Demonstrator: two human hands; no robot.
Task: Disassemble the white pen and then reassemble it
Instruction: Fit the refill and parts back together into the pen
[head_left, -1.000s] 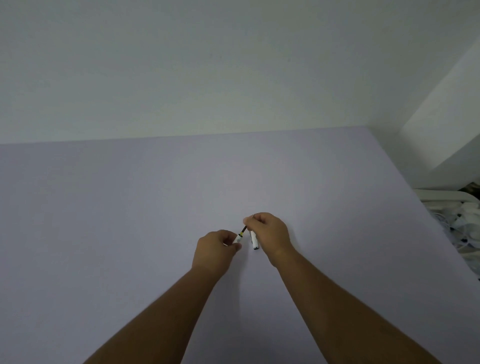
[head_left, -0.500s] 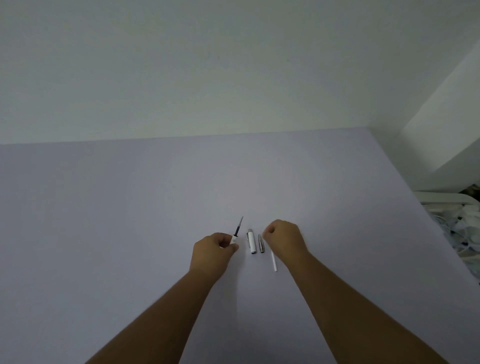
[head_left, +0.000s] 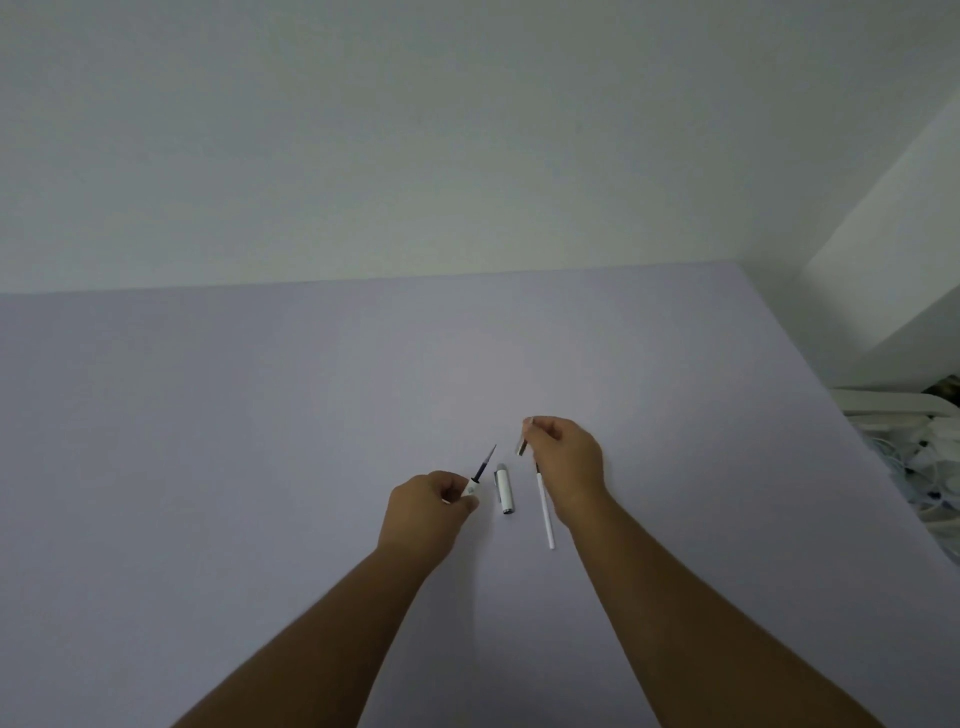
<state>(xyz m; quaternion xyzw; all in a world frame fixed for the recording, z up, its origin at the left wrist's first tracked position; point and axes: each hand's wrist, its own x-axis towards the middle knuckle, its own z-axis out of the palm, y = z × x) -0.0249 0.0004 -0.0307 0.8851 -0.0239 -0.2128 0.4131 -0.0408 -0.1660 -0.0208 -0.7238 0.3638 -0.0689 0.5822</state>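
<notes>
The white pen lies in parts on the lilac table (head_left: 260, 441). My left hand (head_left: 428, 509) grips the white barrel (head_left: 470, 488), from which a thin dark refill tip (head_left: 485, 460) points up and away. My right hand (head_left: 569, 462) pinches a small grey tip piece (head_left: 521, 446) between thumb and forefinger, just above the table. The white cap (head_left: 504, 491) rests on the table between my hands. A thin white rod (head_left: 545, 512) with a dark end lies beside my right wrist, partly hidden by the hand.
The table's right edge runs diagonally past a white rack with cables (head_left: 930, 467) on the far right. Pale walls rise behind the table's far edge.
My right hand set the cap and thin rod on the table, then picked up the small grey piece and raised it. My left hand kept the barrel almost still.
</notes>
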